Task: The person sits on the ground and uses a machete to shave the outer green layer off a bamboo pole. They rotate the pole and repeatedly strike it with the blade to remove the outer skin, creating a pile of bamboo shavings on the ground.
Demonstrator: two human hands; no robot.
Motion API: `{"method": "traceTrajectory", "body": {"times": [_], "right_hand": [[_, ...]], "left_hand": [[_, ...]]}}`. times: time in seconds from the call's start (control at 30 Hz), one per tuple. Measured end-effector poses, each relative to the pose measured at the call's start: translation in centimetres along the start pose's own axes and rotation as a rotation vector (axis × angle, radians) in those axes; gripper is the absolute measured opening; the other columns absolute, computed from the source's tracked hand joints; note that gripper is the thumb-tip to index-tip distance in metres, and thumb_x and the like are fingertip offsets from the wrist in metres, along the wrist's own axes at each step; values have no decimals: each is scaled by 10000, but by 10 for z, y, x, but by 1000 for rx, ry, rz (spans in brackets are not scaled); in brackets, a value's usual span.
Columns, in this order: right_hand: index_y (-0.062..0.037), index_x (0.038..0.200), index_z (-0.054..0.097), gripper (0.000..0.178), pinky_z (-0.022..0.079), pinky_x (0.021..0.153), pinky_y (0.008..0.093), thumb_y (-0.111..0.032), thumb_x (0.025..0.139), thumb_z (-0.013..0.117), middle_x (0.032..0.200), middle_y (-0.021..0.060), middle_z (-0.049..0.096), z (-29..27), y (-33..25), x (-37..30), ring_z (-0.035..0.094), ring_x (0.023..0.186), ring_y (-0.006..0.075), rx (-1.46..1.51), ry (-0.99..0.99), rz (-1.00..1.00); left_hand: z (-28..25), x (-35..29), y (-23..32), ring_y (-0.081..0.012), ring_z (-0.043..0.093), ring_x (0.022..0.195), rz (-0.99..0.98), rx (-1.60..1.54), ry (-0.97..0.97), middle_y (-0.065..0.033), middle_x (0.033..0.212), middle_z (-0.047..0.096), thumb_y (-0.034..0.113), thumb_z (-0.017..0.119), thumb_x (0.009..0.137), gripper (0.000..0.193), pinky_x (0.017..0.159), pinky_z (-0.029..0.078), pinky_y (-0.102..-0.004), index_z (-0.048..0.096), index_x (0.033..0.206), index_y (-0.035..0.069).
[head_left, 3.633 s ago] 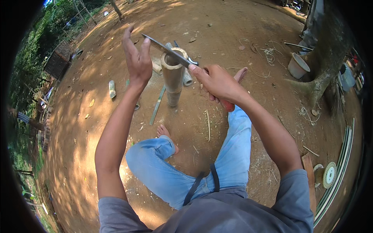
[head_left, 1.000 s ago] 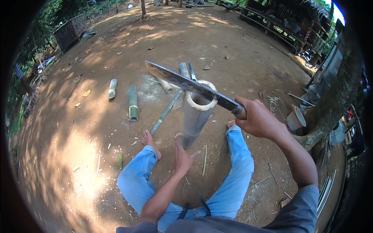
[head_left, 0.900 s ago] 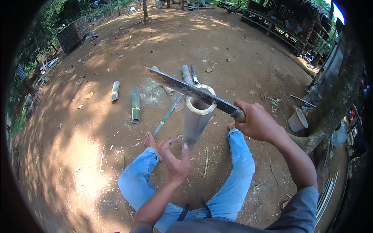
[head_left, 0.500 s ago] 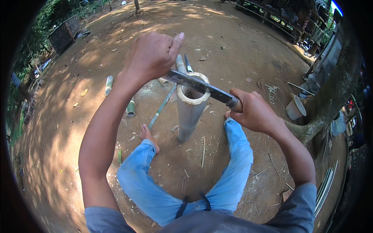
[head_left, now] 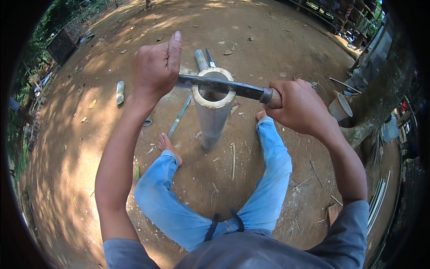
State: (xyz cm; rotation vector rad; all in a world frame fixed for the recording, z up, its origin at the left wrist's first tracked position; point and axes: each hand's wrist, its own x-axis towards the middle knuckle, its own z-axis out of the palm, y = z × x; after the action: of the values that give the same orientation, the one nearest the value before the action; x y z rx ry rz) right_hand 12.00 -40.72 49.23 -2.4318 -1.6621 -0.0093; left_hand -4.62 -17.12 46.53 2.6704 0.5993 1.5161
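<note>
My right hand (head_left: pixel 299 105) is wrapped round the wooden handle of a machete (head_left: pixel 216 84). The blade lies across the open top of a thick, upright bamboo tube (head_left: pixel 212 117), apparently touching its rim. At the blade's far left end, my left hand (head_left: pixel 156 69) is closed in a fist with its thumb pointing up. That hand covers the tip of the blade, so its exact hold is partly hidden. The tube stands on the dirt between my bare feet and spread, jeans-clad legs.
Behind the tube lie another bamboo piece (head_left: pixel 201 59) and a knife (head_left: pixel 209 57). A short bamboo section (head_left: pixel 120 93) and a green strip (head_left: pixel 180 116) rest to the left. On the right are a pale bucket (head_left: pixel 340 107), a tree trunk (head_left: pixel 380 98) and thin strips (head_left: pixel 379 204).
The machete has turned to lie more level across the tube. My left hand has shifted left with the blade's end, and my right hand has risen in view. The whole view has shifted slightly.
</note>
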Motion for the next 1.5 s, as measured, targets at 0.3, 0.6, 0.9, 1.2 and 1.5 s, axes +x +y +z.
{"method": "traceTrajectory", "body": {"times": [0.3,0.6,0.9,1.2,1.5], "right_hand": [[-30,765,676,132,531,667,467,-154,731,705,672,202,658,-9,11,15,655,652,396,-7,79,-71],[-109,774,671,116,558,679,491,-197,716,720,671,161,668,10,13,24,675,671,389,-58,166,-60],[-66,818,718,146,524,622,462,-160,708,701,611,177,630,-36,6,16,648,598,357,-83,178,-164],[-26,799,570,304,489,582,345,-223,769,800,583,43,559,8,30,-19,613,569,167,344,-343,-135],[-43,953,523,319,509,636,286,-351,985,599,799,49,579,76,-74,-72,593,673,132,1630,-366,-72]], "left_hand": [[3,-2,-11,-290,509,415,427,-7,208,-119,481,479,272,547,1010,507,422,365,-394,524,542,78],[2,-34,-11,-273,487,377,216,199,281,-88,455,482,189,591,954,443,410,354,-388,562,524,87],[-40,-3,7,-255,473,380,311,130,291,-97,462,470,176,564,986,461,410,337,-385,543,533,89],[-22,-58,7,-298,428,450,357,59,119,-109,520,431,121,532,955,388,475,329,-408,484,576,50],[-57,-85,38,-182,566,1013,-597,-604,136,-109,996,590,477,460,1045,447,893,438,-365,557,1090,43]]}}
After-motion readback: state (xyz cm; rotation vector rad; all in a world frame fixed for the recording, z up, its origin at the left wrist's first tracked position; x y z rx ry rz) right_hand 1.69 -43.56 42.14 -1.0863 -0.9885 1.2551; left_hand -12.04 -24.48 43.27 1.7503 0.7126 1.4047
